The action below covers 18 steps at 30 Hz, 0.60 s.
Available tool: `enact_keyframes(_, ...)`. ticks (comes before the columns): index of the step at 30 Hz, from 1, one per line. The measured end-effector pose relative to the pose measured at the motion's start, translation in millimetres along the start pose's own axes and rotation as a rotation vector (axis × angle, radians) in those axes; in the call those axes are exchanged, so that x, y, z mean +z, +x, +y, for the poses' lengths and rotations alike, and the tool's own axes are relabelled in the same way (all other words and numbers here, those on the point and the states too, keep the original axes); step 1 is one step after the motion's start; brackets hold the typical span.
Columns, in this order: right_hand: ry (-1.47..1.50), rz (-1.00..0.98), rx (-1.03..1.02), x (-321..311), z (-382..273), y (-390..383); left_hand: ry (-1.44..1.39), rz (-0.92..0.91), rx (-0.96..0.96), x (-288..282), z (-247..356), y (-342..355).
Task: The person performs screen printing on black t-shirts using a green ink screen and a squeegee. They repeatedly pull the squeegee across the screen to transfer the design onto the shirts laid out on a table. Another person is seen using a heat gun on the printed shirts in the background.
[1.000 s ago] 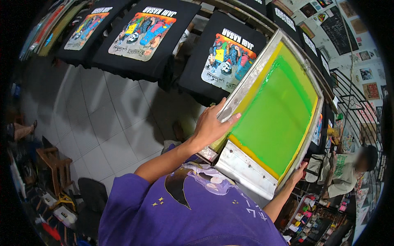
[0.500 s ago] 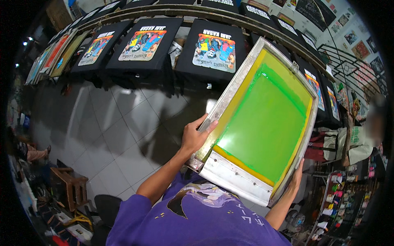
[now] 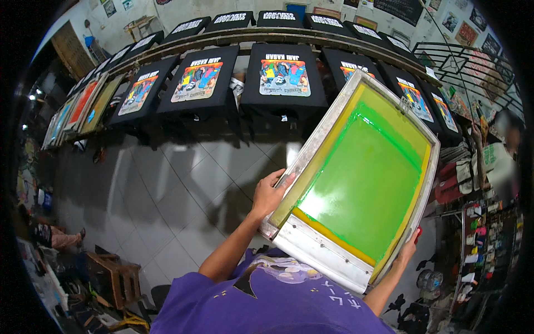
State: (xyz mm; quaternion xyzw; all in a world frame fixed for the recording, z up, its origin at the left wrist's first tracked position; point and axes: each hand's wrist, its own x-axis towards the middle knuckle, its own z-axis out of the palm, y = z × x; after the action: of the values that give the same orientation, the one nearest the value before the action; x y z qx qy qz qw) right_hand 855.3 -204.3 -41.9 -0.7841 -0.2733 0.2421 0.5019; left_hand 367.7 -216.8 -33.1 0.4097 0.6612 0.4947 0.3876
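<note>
- Shadow swallows the rim of the head view, so the clutter at lower left beyond the wooden stool [image 3: 125,278] is hard to make out.
- The framed screen [image 3: 361,178], green over most of its mesh, covers part of one printed shirt [image 3: 355,68]; its underside is hidden.
- A person [image 3: 498,161] at far right is blurred and partly lost in the dark edge.
- Pale floor tiles [image 3: 178,195] show shadows and glare; other black shirts [image 3: 285,78] lie in rows along a wooden rail [image 3: 278,38], and a crowded rack [image 3: 475,245] stands at right.
- The screen is held aslant before the purple-clad chest, a pale strip [image 3: 322,245] across its near end.
- The left hand [image 3: 269,196] clasps the left edge, thumb on top.
- The right hand [image 3: 407,255] grips the opposite edge near its lower corner, fingers largely hidden; a small red thing [image 3: 419,230] beside them is unclear.
</note>
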Motion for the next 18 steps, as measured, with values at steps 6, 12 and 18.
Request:
enact_keyframes(6, 0.077, -0.116, 0.047, -11.6, 12.3, 6.3, 0.114, -0.087, 0.056, 10.2, -10.3, -11.0)
enact_keyframes(12, 0.165, -0.110, -0.015, -50.0, 66.7, 5.1, 0.349, -0.091, 0.013, 34.4, -39.0, -12.9)
enact_keyframes(18, -0.036, 0.156, 0.102, -96.7, 74.6, -49.9, 0.254, -0.218, -0.049, 57.4, -60.2, -12.6)
